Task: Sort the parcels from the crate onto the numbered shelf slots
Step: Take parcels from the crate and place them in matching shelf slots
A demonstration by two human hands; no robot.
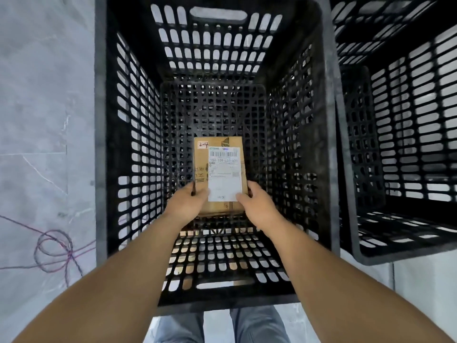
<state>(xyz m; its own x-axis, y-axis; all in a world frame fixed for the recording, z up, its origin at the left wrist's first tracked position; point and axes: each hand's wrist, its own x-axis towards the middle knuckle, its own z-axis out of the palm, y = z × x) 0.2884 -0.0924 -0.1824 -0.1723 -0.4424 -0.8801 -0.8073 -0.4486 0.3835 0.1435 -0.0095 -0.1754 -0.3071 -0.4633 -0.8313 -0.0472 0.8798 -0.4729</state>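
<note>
1. Head view: one cardboard parcel (220,169) sits inside one black slatted crate (138,144), low near its mesh floor.
2. Two hands grip it: the left hand (186,203) curls round its near left edge, the right hand (257,203) round its near right edge.
3. The parcel carries one white shipping label (224,174) and one small tag (203,145) handwritten "2-4".
4. A second black crate (408,144) stands just beside the first, on the right.
5. One loop of purple cord (53,251) lies on the grey floor (37,95).
</note>
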